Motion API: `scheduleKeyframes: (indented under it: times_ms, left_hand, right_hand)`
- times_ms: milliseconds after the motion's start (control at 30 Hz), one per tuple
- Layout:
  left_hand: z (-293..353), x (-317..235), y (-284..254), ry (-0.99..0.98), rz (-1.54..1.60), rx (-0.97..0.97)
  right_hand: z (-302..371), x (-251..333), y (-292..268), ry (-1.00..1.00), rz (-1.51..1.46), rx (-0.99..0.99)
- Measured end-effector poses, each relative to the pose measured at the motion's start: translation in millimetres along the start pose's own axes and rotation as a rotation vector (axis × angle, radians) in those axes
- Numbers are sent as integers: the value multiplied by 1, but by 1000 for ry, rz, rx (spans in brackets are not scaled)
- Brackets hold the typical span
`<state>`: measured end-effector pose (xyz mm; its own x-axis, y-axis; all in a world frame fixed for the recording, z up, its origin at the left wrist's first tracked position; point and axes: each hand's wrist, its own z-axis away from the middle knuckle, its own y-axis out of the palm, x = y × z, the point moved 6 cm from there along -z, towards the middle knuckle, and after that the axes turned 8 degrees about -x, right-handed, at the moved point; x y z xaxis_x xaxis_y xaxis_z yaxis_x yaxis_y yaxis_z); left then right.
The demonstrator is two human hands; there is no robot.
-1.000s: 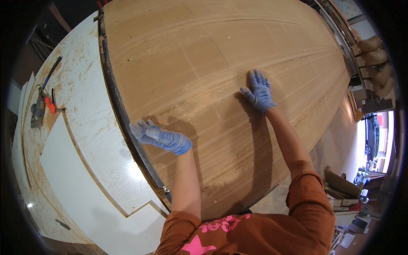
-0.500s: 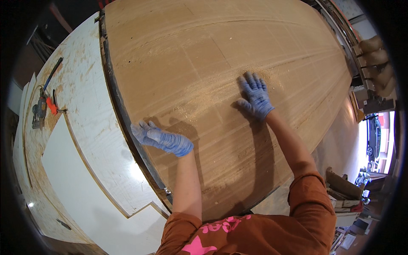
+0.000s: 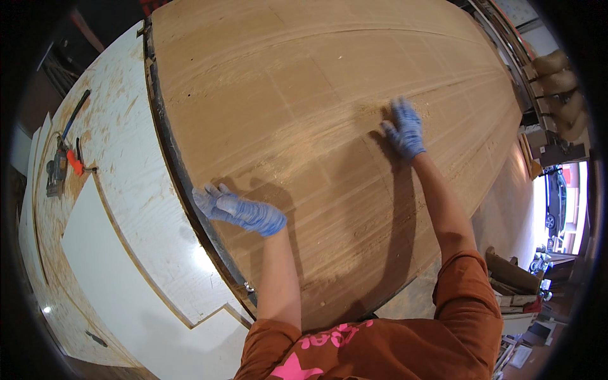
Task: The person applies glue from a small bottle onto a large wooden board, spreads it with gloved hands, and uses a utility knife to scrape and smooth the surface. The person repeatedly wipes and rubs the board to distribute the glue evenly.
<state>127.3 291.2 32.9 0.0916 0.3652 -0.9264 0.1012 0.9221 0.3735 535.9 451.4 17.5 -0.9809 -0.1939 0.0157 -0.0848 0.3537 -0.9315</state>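
A wide brown wooden tabletop (image 3: 253,101) lies in front of me, with pale sawdust (image 3: 301,144) scattered in streaks across it. My right hand (image 3: 406,130), in a blue-grey striped glove, reaches far over the board beside a patch of dust. Its fingers are extended, slightly blurred, and nothing is in them. Closer to the board's dark left edge (image 3: 180,183), my left hand (image 3: 244,211) wears a matching glove. It is open and holds nothing, its fingertips over that edge; whether it touches the surface I cannot tell.
On the left, a white board (image 3: 136,114) strewn with wood dust adjoins the brown top. A power tool (image 3: 58,170) with an orange part rests on it, beside a cut white panel (image 3: 107,253). Stacked wooden pieces (image 3: 516,278) stand at the right, near a bright doorway with a car (image 3: 555,199).
My right hand has swept to the right and slightly farther away across the brown top. My left hand has stayed almost in place.
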Motion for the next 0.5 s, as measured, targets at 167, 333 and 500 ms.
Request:
scheduleKeyframes:
  times_ms: [167,333,500]
  left_hand:
    - [-8,9,-7,59,-7,28]
    - [-5,8,-4,49,-9,38]
    - [-2,0,-1,56,1,4]
  right_hand:
    - [-6,80,-8,-218,0,162]
    - [-18,-83,13,307,136,146]
    - [0,-121,-15,366,116,-9]
